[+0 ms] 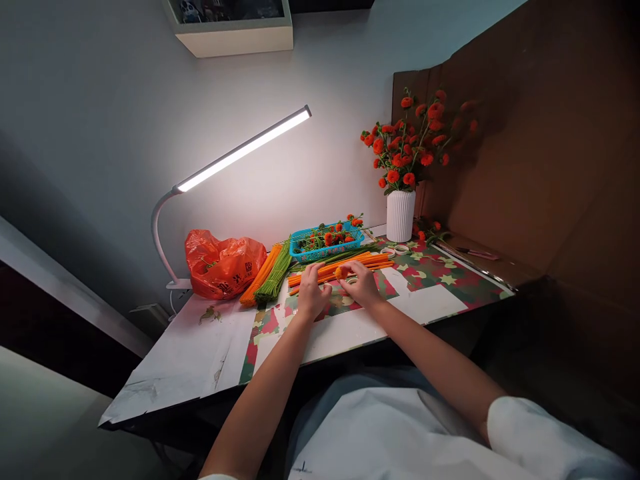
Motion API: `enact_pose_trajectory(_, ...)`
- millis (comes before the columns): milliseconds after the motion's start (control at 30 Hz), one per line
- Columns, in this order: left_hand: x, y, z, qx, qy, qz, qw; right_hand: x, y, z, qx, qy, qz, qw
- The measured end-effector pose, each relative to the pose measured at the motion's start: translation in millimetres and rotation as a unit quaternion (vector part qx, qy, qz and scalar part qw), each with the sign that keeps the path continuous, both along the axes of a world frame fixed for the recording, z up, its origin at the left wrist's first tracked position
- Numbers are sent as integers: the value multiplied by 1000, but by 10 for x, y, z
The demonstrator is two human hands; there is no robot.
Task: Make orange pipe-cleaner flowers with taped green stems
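My right hand (363, 285) pinches a small orange fuzzy flower head (341, 273) between thumb and fingertips, above the table. To its left is my left hand (313, 293), fingers and thumb apart and nothing visible between them. Just behind both hands lie loose orange pipe cleaners (377, 261). An orange pipe cleaner bundle (261, 275) and a green pipe cleaner bundle (275, 275) rest farther left. Behind them, a blue basket (325, 253) holds orange flowers with green stems.
A red plastic bag (225, 263) and a lit clamp lamp (245, 152) stand at left. Back right are a white ribbed vase (401, 217) of orange-red flowers, tape rolls (401, 250) and pink-handled pliers (479, 254). A cardboard panel (540, 147) borders the right.
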State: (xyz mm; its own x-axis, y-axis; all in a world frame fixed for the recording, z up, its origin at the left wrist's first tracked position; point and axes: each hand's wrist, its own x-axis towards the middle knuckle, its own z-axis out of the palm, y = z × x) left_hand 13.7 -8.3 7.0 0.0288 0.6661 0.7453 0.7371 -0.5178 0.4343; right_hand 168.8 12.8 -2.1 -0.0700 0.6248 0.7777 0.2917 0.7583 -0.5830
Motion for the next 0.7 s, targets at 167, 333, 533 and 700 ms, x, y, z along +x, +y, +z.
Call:
enact_pose_trajectory(167,10,10,-17,-118,-161,-126,972,-1,-13,7,44,-21,24,999)
enact_pose_trajectory(333,42,41,-67,-125,-247,-156,948,-27,-55,24,10,44,34,998)
enact_pose_trajectory(533,58,23,-73,-98,-286,-151,941,-58,-73,22,-80,111,32,990)
enact_pose_trajectory(700,61,34,-103,-89,-272,-144,947,-80,-62,22,-71,127,28,989)
